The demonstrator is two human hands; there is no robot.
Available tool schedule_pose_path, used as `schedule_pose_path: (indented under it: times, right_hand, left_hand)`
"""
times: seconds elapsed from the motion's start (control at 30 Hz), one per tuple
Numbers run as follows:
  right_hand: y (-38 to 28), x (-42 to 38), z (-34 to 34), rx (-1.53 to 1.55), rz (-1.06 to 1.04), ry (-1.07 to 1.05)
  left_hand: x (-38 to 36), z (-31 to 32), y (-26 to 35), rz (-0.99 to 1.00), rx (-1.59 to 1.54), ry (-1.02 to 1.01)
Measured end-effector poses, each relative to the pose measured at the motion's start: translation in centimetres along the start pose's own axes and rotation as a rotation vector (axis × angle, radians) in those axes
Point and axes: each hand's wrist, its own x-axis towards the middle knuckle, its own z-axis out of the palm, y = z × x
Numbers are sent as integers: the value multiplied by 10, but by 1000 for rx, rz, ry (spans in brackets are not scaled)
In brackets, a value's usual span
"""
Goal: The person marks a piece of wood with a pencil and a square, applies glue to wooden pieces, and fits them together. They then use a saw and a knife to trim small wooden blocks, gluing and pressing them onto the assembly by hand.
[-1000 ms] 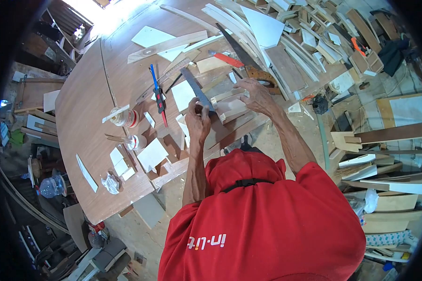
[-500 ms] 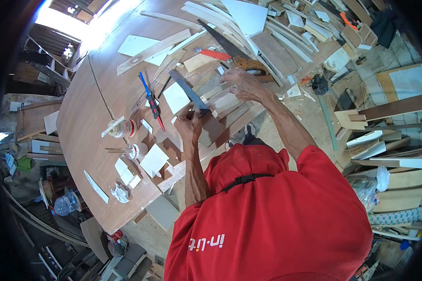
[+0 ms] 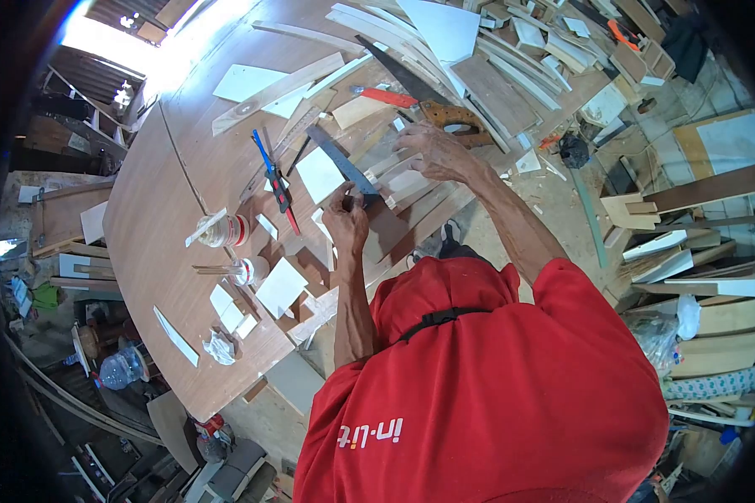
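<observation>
My left hand [image 3: 346,225] is closed at the near end of a metal try square [image 3: 342,161], its fingertips pinched at the dark stock. The blade slants up and left beside a white square panel [image 3: 320,175]. A narrow white piece [image 3: 323,226] shows beside the left wrist. Over pale wooden strips [image 3: 407,186] hovers my right hand [image 3: 432,152], fingers apart and holding nothing visible. Just beyond it lies a handsaw with a wooden handle [image 3: 453,119]. A red-handled tool [image 3: 387,96] is near the saw blade.
Blue and red-black tools [image 3: 277,189] lie on the brown table [image 3: 155,226]. Two tubs [image 3: 226,230] [image 3: 250,270] stand on its left, near white offcuts [image 3: 282,287]. Stacked boards [image 3: 503,92] cover the far right; timber [image 3: 705,197] fills the right side.
The view has shifted slightly. My left hand has turned a little at the try square, and the white piece beside its wrist shows more. My right hand has barely moved.
</observation>
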Motion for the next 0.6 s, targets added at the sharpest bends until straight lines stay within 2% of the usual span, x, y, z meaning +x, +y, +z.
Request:
schedule_pose_path:
  times: [0.23,0.53,0.6]
  right_hand:
    - [-5,0,-3,-12,51,-48]
    - [-6,0,-2,7,33,-29]
    - [-6,1,-3,-4,26,-29]
  left_hand:
    - [1,10,-19,30,-124,61]
    - [-2,10,-19,140,141,29]
    - [-5,5,-7,-39,364,-137]
